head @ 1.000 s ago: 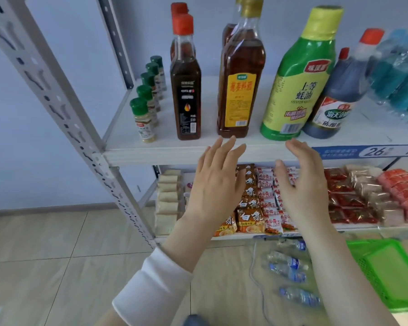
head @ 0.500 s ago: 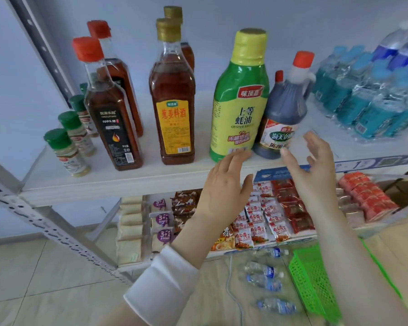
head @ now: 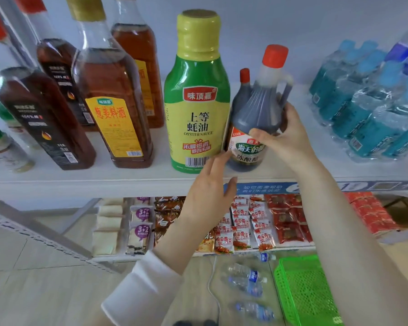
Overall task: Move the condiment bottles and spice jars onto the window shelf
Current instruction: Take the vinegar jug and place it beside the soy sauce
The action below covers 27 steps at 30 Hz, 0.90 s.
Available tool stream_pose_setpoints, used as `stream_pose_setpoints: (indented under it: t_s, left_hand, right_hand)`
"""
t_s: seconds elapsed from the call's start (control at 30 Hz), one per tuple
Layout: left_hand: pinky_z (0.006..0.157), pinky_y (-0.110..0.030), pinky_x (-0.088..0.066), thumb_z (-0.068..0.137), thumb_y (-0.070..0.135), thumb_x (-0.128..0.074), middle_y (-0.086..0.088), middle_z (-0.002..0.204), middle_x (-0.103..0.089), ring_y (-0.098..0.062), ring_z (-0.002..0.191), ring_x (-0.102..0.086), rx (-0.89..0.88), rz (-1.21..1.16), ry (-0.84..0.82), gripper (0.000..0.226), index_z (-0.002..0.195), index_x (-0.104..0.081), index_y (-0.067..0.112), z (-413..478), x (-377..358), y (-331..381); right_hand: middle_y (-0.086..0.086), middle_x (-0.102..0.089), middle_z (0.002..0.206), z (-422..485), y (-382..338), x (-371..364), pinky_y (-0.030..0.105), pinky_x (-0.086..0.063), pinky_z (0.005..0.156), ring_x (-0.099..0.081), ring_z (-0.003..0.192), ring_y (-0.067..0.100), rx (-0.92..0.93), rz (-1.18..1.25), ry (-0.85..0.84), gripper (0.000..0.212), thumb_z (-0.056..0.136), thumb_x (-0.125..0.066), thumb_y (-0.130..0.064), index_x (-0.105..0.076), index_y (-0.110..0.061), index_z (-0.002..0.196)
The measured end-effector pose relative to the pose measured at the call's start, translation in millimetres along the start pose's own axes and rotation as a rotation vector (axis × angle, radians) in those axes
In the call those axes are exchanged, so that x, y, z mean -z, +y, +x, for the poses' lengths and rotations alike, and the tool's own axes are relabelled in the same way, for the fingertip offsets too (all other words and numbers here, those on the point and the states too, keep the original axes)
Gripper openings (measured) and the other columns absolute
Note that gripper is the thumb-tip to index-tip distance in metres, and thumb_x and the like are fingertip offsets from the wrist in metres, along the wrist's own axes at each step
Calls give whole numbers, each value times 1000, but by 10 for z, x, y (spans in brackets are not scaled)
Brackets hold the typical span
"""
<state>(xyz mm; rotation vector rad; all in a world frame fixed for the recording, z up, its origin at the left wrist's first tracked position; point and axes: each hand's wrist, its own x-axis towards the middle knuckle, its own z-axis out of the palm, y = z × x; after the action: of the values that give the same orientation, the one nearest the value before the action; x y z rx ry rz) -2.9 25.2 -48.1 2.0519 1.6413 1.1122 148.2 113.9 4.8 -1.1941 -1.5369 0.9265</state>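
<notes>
Our right hand (head: 290, 140) has gripped the centre-frame vinegar bottle (head: 257, 109); left hand (head: 207, 198) hovers open. We should lift straight, sparing the oyster sauce bottle (head: 197, 114).

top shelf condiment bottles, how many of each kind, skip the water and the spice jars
dark square bottles, red caps: 2
amber bottles, yellow labels: 2
green oyster sauce bottle: 1
dark vinegar jugs, red caps: 2, the front one held by the right hand
total: 7
</notes>
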Motion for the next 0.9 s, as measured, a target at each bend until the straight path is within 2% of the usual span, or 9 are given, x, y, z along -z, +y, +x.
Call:
stream_pose_setpoints:
  t_s: [0.07,0.13,0.27,0.37,0.47,0.63,0.83,0.9]
  left_hand:
    - [86,-13,-33,88,13,-57,-7,131,-50,-21,117,-51,19,8,15,49,134,-41,11,2,-50,9]
    - [84,-15,-35,88,13,-58,-6,131,-50,-20,116,-52,40,17,33,50,135,-40,11,-1,-85,12]
    - [84,-16,-37,88,14,-57,-7,130,-51,-20,115,-52,81,13,37,51,136,-38,11,7,-123,34]
    - [85,-14,-35,89,16,-56,-6,132,-49,-19,116,-51,103,2,15,52,138,-36,13,0,-138,35]
    - [85,-12,-33,90,20,-56,-5,134,-47,-16,118,-50,117,-24,-9,55,140,-33,14,-21,-127,11]
    - [93,-17,-35,84,34,-62,-6,143,-40,-15,127,-44,107,-116,-72,77,144,-21,10,-85,-53,5]
    - [103,-29,-41,68,52,-63,-4,146,-35,-12,130,-40,96,-383,-176,99,145,-15,11,-295,88,-40]
    - [100,-18,-40,66,46,-70,1,141,-38,-3,126,-40,100,-471,-211,100,143,-17,11,-402,154,-68]
  right_hand:
    - [-5,-50,122,77,-12,7,14,-49,85,-51,113,9,21,1,-36,86,60,-84,-19,-35,-20,131]
    - [-4,-51,122,128,-6,-2,10,-48,79,-51,112,8,42,21,-68,91,54,-81,-27,-35,-19,132]
    - [0,-54,120,137,13,-49,14,-51,76,-55,110,11,73,55,-41,90,45,-76,-47,-39,-23,123]
    - [0,-54,114,117,1,-78,14,-50,74,-56,106,11,133,67,11,85,47,-75,-46,-41,-19,120]
    - [-5,-54,110,53,-31,-77,12,-48,72,-56,101,2,155,74,41,82,49,-75,-43,-42,-17,118]
    - [-11,-54,106,-194,-153,-71,9,-48,70,-57,93,-11,130,88,79,78,49,-74,-43,-43,-20,116]
    - [-2,-60,108,-634,-341,-225,20,-52,72,-62,99,12,47,155,155,75,46,-76,-42,-48,-23,112]
    - [0,-62,105,-797,-380,-308,21,-52,69,-63,96,14,15,181,163,70,45,-76,-42,-51,-25,107]
